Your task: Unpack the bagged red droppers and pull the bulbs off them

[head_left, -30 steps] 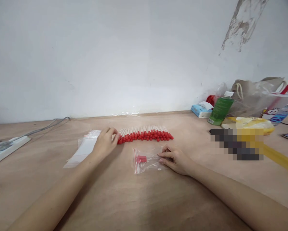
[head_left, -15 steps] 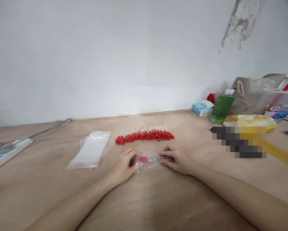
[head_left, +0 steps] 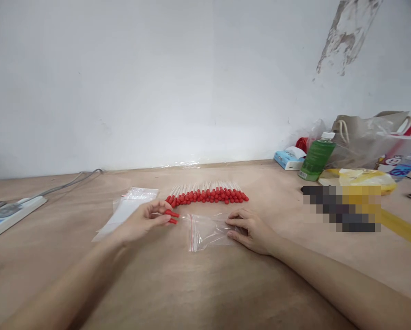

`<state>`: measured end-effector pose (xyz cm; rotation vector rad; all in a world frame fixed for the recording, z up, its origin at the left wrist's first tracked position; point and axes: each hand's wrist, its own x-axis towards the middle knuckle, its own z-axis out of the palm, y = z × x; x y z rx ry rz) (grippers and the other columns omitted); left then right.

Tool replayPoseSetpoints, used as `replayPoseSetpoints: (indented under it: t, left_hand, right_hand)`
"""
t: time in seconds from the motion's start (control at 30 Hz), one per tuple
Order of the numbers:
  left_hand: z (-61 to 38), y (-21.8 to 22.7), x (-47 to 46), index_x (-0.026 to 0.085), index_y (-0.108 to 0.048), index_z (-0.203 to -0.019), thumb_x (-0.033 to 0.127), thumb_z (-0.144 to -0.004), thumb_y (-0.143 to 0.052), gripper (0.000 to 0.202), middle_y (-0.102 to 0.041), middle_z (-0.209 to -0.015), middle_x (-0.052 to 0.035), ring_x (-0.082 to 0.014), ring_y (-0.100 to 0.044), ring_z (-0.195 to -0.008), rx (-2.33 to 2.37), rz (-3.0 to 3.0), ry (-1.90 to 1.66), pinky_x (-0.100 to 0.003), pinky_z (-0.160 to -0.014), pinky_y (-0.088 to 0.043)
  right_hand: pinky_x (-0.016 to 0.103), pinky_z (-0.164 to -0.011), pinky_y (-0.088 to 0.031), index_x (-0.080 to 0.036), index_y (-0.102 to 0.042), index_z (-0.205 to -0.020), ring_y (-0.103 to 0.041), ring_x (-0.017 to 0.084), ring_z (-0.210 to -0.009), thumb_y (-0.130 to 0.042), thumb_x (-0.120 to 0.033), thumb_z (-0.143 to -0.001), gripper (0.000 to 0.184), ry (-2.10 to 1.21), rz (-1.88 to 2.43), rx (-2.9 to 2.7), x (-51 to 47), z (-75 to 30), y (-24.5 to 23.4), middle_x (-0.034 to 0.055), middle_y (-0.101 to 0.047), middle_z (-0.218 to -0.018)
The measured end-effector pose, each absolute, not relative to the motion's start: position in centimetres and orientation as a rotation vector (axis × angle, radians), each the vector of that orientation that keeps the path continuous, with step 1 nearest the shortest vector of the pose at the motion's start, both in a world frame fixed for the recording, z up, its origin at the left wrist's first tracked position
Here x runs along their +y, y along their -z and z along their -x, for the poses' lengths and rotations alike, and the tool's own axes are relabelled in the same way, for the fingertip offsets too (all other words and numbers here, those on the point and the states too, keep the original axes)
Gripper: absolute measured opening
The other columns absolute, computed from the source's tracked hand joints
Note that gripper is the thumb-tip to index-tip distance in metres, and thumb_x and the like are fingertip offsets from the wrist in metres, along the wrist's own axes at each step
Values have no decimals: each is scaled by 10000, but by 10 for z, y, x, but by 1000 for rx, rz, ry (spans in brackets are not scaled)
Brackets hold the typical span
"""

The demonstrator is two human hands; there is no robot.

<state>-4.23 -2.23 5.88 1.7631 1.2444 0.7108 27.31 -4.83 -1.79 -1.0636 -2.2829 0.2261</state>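
Two red-headed sticks (head_left: 171,213) are pinched between the thumb and fingers of my left hand (head_left: 150,220), their red ends pointing right. Their thin pale shafts are hard to make out. Just right of them lies a clear zip-lock bag (head_left: 205,233), flat on the table with its red-lined mouth toward my left hand. My right hand (head_left: 248,229) grips the bag's far right end, thumb and fingers pressed at its edge. Behind both hands runs a row of many more red-headed sticks (head_left: 208,195), white shafts pointing to the wall.
A stack of clear bags (head_left: 119,213) lies left, partly behind my left hand. A white power strip (head_left: 18,217) with a grey cable is at the far left. Tissues (head_left: 289,158), a green bottle (head_left: 317,156) and a yellow packet (head_left: 359,178) stand on the right.
My left hand has moved left from the bag's mouth with the red-headed sticks, which were inside the bag before. The bag now lies flatter. My right hand has stayed in place.
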Motion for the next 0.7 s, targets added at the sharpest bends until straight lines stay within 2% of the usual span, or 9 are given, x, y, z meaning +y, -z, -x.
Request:
replayPoseSetpoints:
  t: [0.07, 0.13, 0.3, 0.4, 0.5, 0.63, 0.7]
  left_hand:
    - [64, -81, -17, 192, -573, -847, 380, -606, -687, 326, -673, -823, -19, -202, -638, -798, 1268, -1835, -664, -355, -762, -493]
    - [80, -97, -14, 196, -577, -839, 381, -581, -701, 341, -678, -814, -3, -218, -637, -806, 1380, -1874, -853, -383, -761, -497]
    - [72, -91, 2, 242, -557, -911, 362, -755, -554, 197, -653, -951, 11, -197, -620, -896, 1391, -2127, -1357, -382, -843, -498]
    - [50, -65, 19, 209, -597, -916, 370, -804, -469, 234, -639, -1003, -23, -197, -600, -926, 1445, -2434, -1246, -375, -874, -476]
    - [35, -43, 31, 221, -632, -866, 385, -808, -438, 261, -648, -991, -25, -205, -596, -911, 1471, -2556, -1081, -367, -862, -460]
    - [31, -35, 32, 222, -643, -927, 381, -814, -436, 284, -649, -988, -39, -202, -603, -865, 1453, -2651, -798, -340, -814, -467]
    - [32, -37, 24, 219, -639, -964, 373, -822, -436, 292, -645, -1001, -43, -204, -599, -875, 1444, -2654, -818, -342, -816, -466]
  right_hand:
    - [349, -831, -421, -205, -629, -1043, -528, 190, -927, -528, -370, -801, 310, -224, 1059, -2285, -48, -273, 18, 86, -578, -1003]
    - [352, -826, -424, -203, -628, -1045, -527, 193, -926, -525, -369, -803, 311, -230, 1053, -2284, -47, -273, 18, 90, -578, -1006]
    - [357, -837, -424, -201, -628, -1040, -523, 193, -932, -514, -370, -810, 308, -255, 1040, -2288, -48, -272, 16, 91, -573, -1012]
    - [365, -842, -424, -199, -627, -1043, -524, 195, -934, -516, -378, -807, 316, -251, 1039, -2277, -47, -273, 17, 94, -572, -1012]
    - [375, -846, -422, -197, -625, -1047, -524, 202, -940, -522, -385, -803, 324, -238, 1044, -2276, -47, -274, 18, 101, -574, -1014]
    - [366, -835, -425, -197, -621, -1054, -526, 198, -933, -509, -390, -812, 329, -247, 1048, -2297, -47, -274, 18, 100, -575, -1019]
    - [359, -837, -424, -194, -621, -1051, -525, 194, -934, -513, -384, -810, 325, -248, 1048, -2294, -47, -274, 17, 97, -573, -1018]
